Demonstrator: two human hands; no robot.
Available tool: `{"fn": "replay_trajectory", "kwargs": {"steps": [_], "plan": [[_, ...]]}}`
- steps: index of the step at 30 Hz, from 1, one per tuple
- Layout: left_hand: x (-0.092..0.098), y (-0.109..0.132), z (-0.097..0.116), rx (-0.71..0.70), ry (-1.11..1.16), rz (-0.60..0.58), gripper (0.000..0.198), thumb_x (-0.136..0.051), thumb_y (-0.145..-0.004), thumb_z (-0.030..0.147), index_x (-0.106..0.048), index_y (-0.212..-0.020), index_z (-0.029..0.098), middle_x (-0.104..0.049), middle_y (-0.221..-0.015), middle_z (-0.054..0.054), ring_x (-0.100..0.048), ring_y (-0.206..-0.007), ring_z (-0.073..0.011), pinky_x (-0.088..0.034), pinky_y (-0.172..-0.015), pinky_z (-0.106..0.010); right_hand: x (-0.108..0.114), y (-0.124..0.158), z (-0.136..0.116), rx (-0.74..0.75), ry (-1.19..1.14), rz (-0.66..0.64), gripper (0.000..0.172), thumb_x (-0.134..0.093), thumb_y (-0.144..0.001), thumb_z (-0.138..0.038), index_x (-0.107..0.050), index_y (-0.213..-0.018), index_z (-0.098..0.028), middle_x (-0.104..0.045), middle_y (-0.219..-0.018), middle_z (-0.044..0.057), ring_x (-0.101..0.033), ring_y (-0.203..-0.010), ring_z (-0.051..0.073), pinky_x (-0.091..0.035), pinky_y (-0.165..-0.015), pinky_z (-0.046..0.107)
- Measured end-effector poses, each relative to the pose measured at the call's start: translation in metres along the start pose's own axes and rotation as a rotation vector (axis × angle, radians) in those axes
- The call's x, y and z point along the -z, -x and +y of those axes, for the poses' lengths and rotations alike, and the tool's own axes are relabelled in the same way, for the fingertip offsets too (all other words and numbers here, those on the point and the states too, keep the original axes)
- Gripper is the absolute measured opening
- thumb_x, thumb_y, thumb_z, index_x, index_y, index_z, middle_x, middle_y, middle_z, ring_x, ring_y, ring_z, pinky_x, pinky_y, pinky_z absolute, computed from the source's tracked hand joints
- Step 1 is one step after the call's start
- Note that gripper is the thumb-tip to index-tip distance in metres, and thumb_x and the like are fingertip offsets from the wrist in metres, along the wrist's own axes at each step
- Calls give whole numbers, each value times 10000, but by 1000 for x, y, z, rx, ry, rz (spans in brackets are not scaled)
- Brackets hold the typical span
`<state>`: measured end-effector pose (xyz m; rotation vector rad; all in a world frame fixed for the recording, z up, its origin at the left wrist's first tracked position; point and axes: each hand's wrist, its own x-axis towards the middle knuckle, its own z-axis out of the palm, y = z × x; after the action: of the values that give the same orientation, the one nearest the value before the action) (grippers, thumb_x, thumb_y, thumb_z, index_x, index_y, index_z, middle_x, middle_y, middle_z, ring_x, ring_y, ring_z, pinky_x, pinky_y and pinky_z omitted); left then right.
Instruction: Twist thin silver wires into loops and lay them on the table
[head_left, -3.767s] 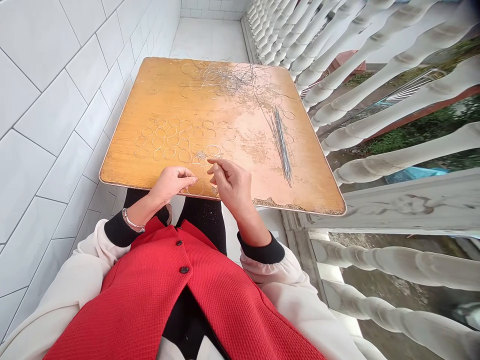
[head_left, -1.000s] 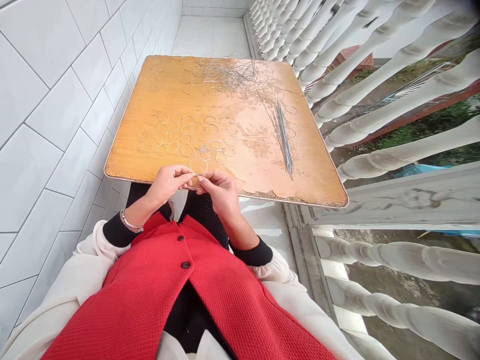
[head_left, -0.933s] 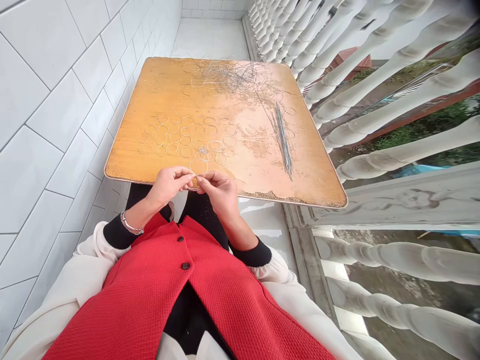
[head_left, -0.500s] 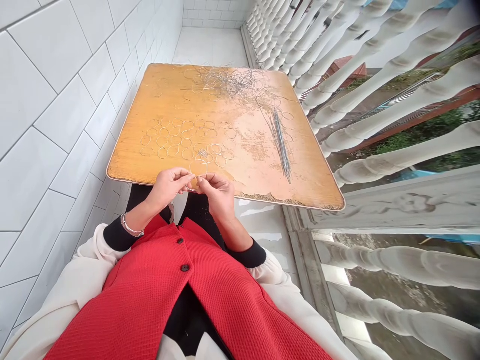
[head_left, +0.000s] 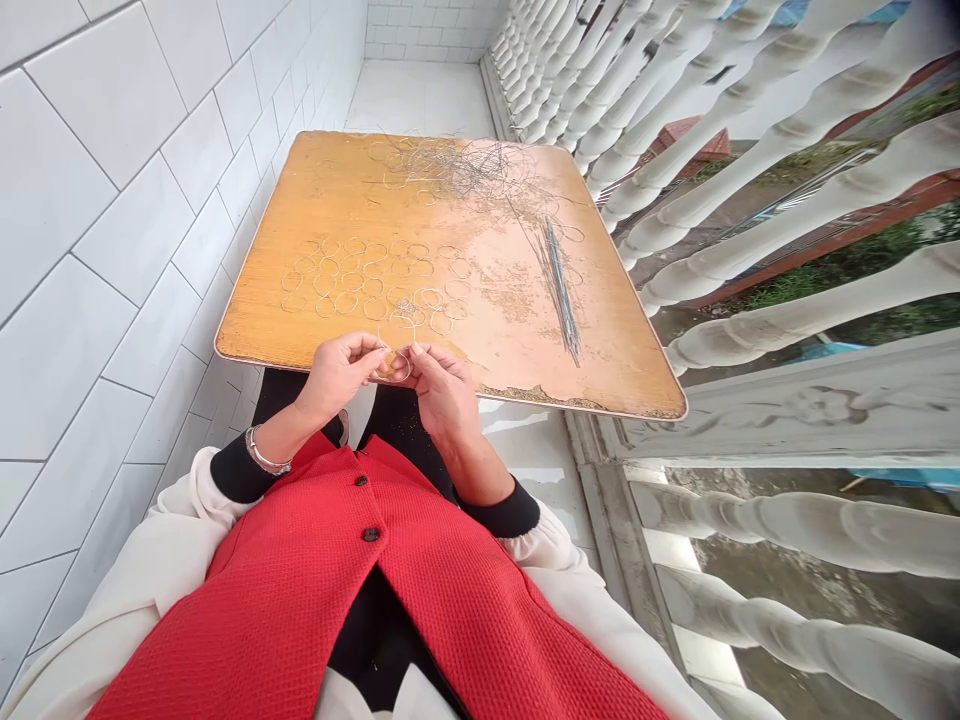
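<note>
Over the near edge of the table, my left hand (head_left: 339,378) pinches a thin, pale wire (head_left: 409,366) between thumb and fingertips. My right hand (head_left: 448,396) is closed in a pinch on the same wire, a short distance to the right. The wire curves in a loop between the hands and stands up a little above the fingertips. Just beyond lie several thin wire rings (head_left: 346,302) in rough rows. A small heap of tiny metal bits (head_left: 405,307) sits among them; their exact kind is too small to make out.
The worn wooden table (head_left: 262,210) has a chipped near edge. A tangled wire pile (head_left: 465,165) lies at its far side. Toward the right is a bundle of straight wires (head_left: 561,290). A tiled wall (head_left: 135,220) stands left, a white balustrade (head_left: 720,220) right.
My right hand has shifted slightly right, away from the left one, and the gap between the fingertips is wider. The wire loop between them has changed shape. My left hand is almost still.
</note>
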<state>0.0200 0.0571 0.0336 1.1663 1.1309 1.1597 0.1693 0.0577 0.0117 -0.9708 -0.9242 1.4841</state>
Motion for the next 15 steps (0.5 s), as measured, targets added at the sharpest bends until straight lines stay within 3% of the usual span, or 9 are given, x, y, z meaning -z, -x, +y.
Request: {"fn": "replay_trajectory", "kwargs": {"steps": [8, 15], "plan": [[-6, 2, -5, -22, 64, -7, 181, -701, -745, 323, -645, -712, 154, -615, -614, 18, -537, -570, -71, -409, -539, -204, -1, -4, 3, -31, -44, -7, 334, -818, -676, -508, -645, -689, -223, -647, -673, -12, -598, -610, 128, -577, -692, 323], [-2, 3, -4, 1, 64, 5, 223, -724, -757, 369, -639, -734, 164, -619, -628, 24, -507, -544, -61, -414, -537, -205, 4, -5, -7, 103, 143, 42, 227, -825, -696, -442, -751, -734, -231, -686, -707, 2, -575, -620, 112, -513, -661, 278]]}}
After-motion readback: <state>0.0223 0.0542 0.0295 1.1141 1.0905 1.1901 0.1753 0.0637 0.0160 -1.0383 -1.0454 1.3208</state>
